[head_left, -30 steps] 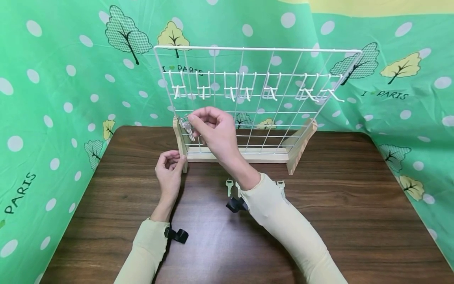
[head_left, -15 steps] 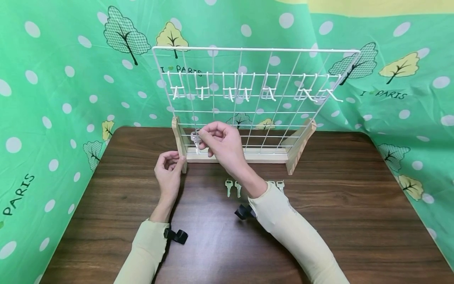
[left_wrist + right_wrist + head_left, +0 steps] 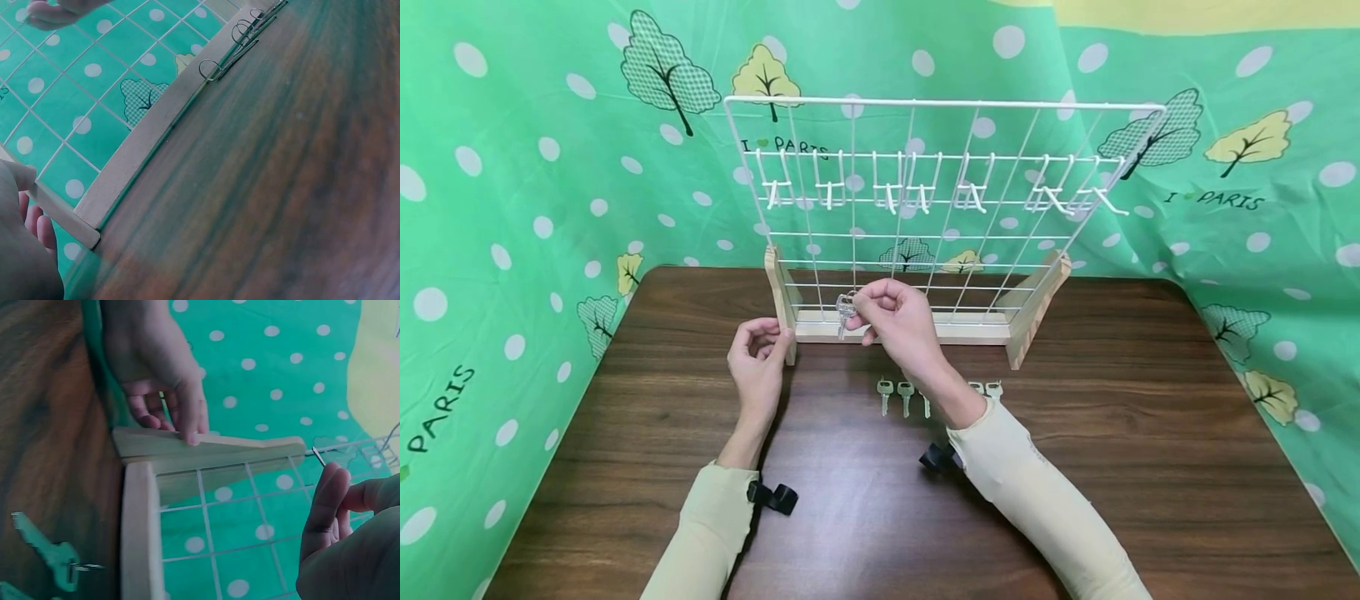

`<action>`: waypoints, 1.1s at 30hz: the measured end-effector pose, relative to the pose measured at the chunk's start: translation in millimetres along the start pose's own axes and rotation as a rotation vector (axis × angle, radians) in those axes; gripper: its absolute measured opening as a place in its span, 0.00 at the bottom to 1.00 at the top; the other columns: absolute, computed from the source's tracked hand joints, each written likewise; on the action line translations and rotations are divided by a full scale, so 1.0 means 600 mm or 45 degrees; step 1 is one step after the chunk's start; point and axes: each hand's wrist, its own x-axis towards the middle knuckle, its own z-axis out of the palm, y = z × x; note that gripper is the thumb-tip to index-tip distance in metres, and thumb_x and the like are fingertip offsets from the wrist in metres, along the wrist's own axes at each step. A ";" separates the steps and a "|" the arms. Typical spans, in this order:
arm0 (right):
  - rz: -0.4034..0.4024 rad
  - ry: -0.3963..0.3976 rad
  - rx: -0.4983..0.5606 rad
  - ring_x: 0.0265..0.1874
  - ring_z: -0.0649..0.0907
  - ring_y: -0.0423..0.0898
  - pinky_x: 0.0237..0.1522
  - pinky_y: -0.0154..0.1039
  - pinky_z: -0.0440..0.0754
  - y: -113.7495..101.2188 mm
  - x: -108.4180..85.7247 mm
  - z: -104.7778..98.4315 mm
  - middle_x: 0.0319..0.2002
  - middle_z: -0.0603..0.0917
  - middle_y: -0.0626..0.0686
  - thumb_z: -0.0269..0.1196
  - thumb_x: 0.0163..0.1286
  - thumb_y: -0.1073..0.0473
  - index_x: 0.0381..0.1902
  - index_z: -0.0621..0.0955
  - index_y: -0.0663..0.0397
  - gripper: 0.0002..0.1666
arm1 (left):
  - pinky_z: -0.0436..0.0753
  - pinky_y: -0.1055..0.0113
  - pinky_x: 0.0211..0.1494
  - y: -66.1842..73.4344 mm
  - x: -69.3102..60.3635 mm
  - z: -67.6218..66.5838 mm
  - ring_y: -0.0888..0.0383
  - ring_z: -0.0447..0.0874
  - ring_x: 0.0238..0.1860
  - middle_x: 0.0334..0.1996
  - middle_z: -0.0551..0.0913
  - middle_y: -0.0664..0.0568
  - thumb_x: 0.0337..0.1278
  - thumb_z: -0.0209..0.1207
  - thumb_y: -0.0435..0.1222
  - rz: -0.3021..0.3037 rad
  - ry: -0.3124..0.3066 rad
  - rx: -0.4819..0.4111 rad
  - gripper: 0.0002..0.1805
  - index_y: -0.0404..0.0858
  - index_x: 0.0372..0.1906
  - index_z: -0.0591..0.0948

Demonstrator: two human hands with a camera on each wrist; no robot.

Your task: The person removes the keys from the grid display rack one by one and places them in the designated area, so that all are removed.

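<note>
My right hand (image 3: 904, 329) pinches a silver key (image 3: 844, 308) on a ring between thumb and fingertips. The key hangs in front of the lower left part of a white wire grid rack (image 3: 940, 105), above the table. In the right wrist view only the thin end of the held metal shows past my right fingertips (image 3: 335, 478). My left hand (image 3: 756, 367) grips the rack's left wooden side piece (image 3: 781, 296), thumb on the near side and fingers behind it. Several loose keys (image 3: 885, 397) lie in a row before the rack, partly hidden by my right wrist.
White hooks (image 3: 922, 197) hang in a row on the upper grid. A wooden base bar (image 3: 958, 334) joins the left side piece to the right side piece (image 3: 1037, 310). Behind the brown table (image 3: 1112, 467) hangs a green dotted cloth (image 3: 535, 275).
My right hand has moved right and downward with the key, from near the left side piece to in front of the lower grid. My left hand has stayed in place.
</note>
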 end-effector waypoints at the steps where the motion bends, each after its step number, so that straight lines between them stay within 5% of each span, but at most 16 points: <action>1: 0.022 -0.004 0.002 0.27 0.90 0.40 0.24 0.30 0.84 0.004 -0.001 -0.004 0.30 0.91 0.50 0.65 0.77 0.71 0.42 0.84 0.68 0.03 | 0.82 0.75 0.42 0.000 0.000 0.000 0.62 0.84 0.40 0.39 0.86 0.56 0.63 0.73 0.21 0.001 0.002 0.001 0.15 0.19 0.50 0.81; 11: 0.134 -0.038 0.017 0.25 0.88 0.39 0.24 0.29 0.82 0.025 -0.014 -0.034 0.30 0.90 0.49 0.64 0.80 0.70 0.42 0.83 0.63 0.02 | 0.82 0.75 0.42 0.001 0.003 0.000 0.62 0.85 0.40 0.39 0.86 0.56 0.63 0.73 0.21 0.009 0.004 0.011 0.15 0.19 0.50 0.81; 23: 0.177 -0.072 -0.102 0.22 0.86 0.44 0.25 0.34 0.85 0.049 -0.040 -0.055 0.31 0.91 0.53 0.65 0.78 0.69 0.45 0.84 0.69 0.05 | 0.82 0.75 0.42 0.000 0.001 -0.001 0.62 0.84 0.40 0.38 0.86 0.57 0.63 0.73 0.21 0.015 0.002 0.014 0.16 0.18 0.50 0.81; 33: 0.265 -0.088 -0.027 0.27 0.90 0.42 0.31 0.32 0.89 0.074 -0.044 -0.071 0.31 0.91 0.54 0.66 0.73 0.74 0.43 0.85 0.66 0.04 | 0.82 0.75 0.42 0.000 0.002 0.001 0.62 0.84 0.40 0.38 0.86 0.56 0.64 0.73 0.22 0.015 -0.001 0.014 0.16 0.18 0.50 0.81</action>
